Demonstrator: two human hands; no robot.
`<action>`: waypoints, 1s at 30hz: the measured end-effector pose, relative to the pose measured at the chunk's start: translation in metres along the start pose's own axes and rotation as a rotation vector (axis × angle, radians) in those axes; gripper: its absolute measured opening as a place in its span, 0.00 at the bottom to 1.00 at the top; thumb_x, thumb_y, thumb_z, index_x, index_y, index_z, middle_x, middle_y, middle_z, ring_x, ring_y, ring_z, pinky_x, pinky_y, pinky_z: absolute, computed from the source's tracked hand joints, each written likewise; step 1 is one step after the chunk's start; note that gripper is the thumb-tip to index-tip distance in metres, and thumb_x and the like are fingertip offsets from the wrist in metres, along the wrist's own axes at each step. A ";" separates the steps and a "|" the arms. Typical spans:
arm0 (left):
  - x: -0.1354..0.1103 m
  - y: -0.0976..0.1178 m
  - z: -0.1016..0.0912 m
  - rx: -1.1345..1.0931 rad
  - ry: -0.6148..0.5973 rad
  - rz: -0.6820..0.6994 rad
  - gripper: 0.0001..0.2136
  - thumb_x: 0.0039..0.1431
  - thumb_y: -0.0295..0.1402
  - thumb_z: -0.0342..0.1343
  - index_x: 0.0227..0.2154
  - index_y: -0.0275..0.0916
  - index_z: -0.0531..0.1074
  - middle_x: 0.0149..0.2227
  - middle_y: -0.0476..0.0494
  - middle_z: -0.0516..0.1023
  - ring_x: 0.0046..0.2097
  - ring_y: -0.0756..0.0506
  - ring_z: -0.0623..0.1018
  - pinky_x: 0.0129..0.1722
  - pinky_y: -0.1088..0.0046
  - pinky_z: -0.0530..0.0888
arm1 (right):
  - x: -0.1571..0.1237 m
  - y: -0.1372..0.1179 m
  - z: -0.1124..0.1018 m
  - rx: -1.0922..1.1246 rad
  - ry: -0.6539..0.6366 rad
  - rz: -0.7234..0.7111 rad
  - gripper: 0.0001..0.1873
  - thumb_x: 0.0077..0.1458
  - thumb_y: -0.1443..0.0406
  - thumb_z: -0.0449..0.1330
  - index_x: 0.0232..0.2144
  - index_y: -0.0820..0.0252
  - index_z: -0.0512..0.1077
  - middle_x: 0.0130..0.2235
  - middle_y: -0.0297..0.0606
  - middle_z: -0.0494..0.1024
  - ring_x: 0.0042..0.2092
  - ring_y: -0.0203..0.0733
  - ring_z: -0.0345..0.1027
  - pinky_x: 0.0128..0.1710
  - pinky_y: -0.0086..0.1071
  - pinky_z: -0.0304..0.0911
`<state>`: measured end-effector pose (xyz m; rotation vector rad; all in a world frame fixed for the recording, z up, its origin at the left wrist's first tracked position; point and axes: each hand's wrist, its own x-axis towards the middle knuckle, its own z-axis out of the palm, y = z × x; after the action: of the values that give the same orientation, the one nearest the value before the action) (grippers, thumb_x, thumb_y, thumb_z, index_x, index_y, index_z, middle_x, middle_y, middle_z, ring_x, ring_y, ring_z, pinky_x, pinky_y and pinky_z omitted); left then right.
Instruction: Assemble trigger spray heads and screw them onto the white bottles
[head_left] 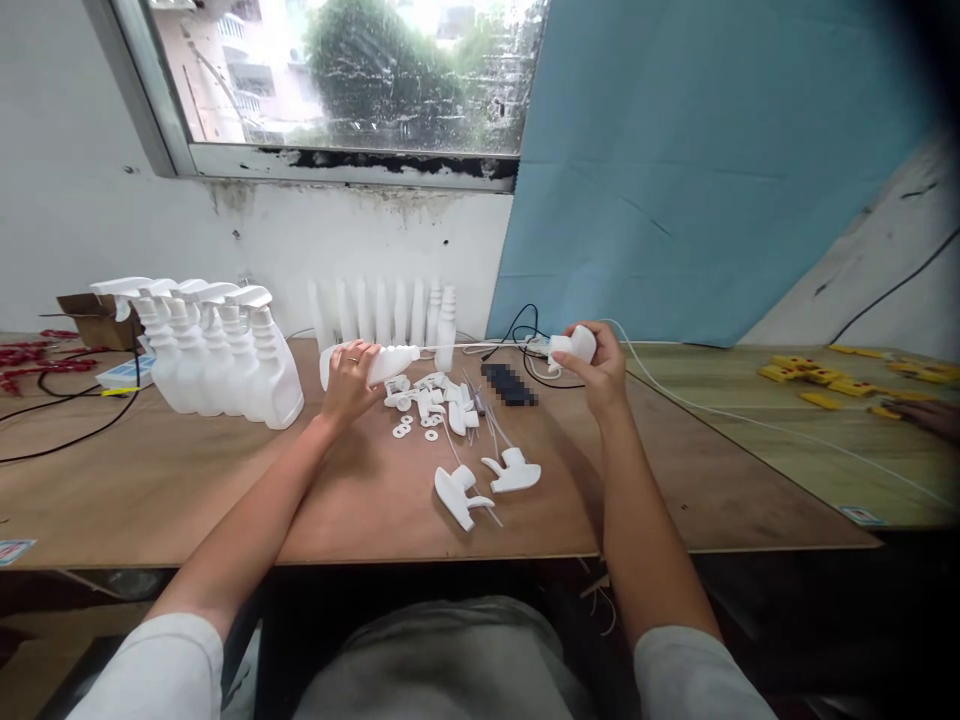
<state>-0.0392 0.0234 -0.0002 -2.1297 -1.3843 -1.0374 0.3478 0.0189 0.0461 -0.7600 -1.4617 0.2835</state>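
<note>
My left hand [349, 380] is closed around a white plastic bottle [386, 362] held on its side above the wooden table [187, 490], its neck pointing right. My right hand [596, 370] is closed on a white trigger sprayer head [574, 347], with a thin tube running left from it toward the bottle's neck. Between the hands lies a pile of small white parts and washers [424, 405]. Two loose trigger sprayer heads [484, 482] lie nearer to me.
A row of assembled white spray bottles [217, 350] stands at the left. Empty upright bottles [390, 310] line the wall. Black cables [525, 335], a dark blurred object [510, 385], yellow parts [817, 380] and another person's hand [930, 415] are on the right; red items [30, 360] lie far left.
</note>
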 end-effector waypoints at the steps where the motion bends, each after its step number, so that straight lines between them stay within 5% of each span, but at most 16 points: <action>1: 0.000 0.001 0.000 0.000 -0.007 -0.003 0.26 0.51 0.33 0.54 0.55 0.40 0.62 0.55 0.35 0.69 0.61 0.35 0.62 0.64 0.55 0.50 | 0.000 0.000 0.001 -0.003 -0.007 0.003 0.22 0.41 0.60 0.68 0.39 0.55 0.68 0.39 0.35 0.70 0.38 0.41 0.66 0.38 0.35 0.64; 24: -0.004 -0.001 0.004 -0.028 -0.026 0.001 0.26 0.52 0.32 0.54 0.56 0.40 0.61 0.55 0.34 0.70 0.62 0.35 0.62 0.64 0.52 0.45 | 0.000 0.004 -0.001 0.017 0.000 0.029 0.23 0.40 0.61 0.68 0.40 0.55 0.68 0.39 0.35 0.71 0.38 0.41 0.67 0.38 0.34 0.64; 30: -0.005 0.006 0.002 -0.054 -0.022 0.046 0.26 0.53 0.32 0.53 0.57 0.41 0.61 0.55 0.34 0.70 0.62 0.34 0.63 0.63 0.51 0.46 | -0.010 0.004 0.022 -0.026 -0.110 0.108 0.23 0.42 0.59 0.67 0.42 0.56 0.72 0.44 0.37 0.73 0.40 0.41 0.67 0.39 0.33 0.63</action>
<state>-0.0337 0.0191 -0.0053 -2.2077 -1.3246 -1.0479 0.3267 0.0223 0.0341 -0.8566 -1.5322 0.3944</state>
